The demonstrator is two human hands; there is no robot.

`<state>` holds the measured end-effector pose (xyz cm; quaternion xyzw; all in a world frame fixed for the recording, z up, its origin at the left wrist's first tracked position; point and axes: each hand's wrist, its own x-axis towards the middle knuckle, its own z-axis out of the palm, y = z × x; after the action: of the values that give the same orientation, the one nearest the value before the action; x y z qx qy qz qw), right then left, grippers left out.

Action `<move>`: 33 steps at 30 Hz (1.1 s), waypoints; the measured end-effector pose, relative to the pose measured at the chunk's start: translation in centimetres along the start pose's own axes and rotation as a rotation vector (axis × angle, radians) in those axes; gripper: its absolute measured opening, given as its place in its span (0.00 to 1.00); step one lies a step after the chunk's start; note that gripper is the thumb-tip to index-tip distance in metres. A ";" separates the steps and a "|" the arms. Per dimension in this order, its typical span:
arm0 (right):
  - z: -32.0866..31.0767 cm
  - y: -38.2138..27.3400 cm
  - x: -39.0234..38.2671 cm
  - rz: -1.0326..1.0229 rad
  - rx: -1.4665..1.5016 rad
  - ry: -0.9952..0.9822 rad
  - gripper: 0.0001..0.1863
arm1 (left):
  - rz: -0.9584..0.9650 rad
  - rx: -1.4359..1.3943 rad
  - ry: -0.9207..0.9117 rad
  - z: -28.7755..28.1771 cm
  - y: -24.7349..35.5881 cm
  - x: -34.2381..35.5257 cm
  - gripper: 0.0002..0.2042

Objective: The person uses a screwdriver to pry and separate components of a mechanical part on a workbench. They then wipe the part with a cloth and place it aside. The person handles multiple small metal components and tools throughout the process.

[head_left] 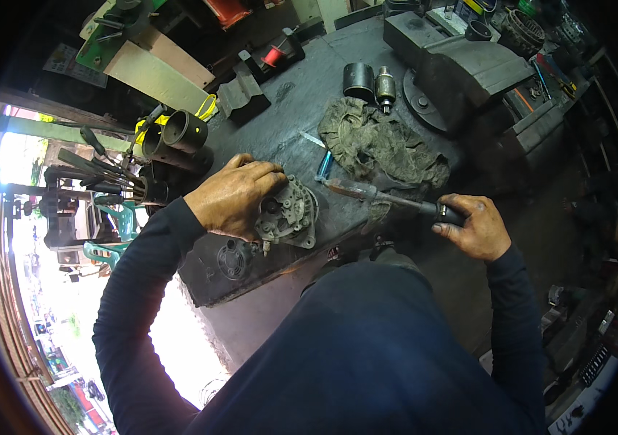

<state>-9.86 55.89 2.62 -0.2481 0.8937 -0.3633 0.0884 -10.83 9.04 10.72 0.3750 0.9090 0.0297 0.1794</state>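
My left hand (240,196) grips the upper left side of a grey cast-metal alternator (288,214) lying on the dark workbench (309,61), fingers curled over its edge. My right hand (472,225) is closed round the dark handle of a soldering iron (374,194), whose long metal head points left toward the alternator. A blue pen-like tool (325,164) lies behind the iron's tip. A crumpled greasy rag (378,141) rests beyond it. A round vented metal part (233,257) lies just below my left hand.
Metal cans (182,134) and a holder of tools (151,188) stand at the left. A cylinder (358,81) and an armature (385,88) stand beyond the rag. A large bench vise (479,69) occupies the back right. A red spool (272,56) sits at the back.
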 end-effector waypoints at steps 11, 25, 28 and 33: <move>9.8 -2.5 4.4 0.531 1.106 -0.289 0.31 | -0.144 0.052 -0.032 -0.3 2.4 -0.5 0.51; 12.5 -10.6 9.5 0.560 1.465 -0.350 0.21 | -0.234 0.080 -0.084 -0.7 3.3 -0.3 0.58; 12.2 -11.0 9.2 0.498 1.471 -0.314 0.21 | -0.229 0.110 -0.077 -0.9 3.4 -0.5 0.57; 12.3 -11.3 9.5 0.541 1.439 -0.324 0.21 | -0.215 0.027 -0.038 -0.6 3.2 -0.9 0.56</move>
<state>-9.58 36.74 1.83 0.0466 0.4440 -0.7780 0.4420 -8.29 10.74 12.17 0.2780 0.9408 -0.0088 0.1936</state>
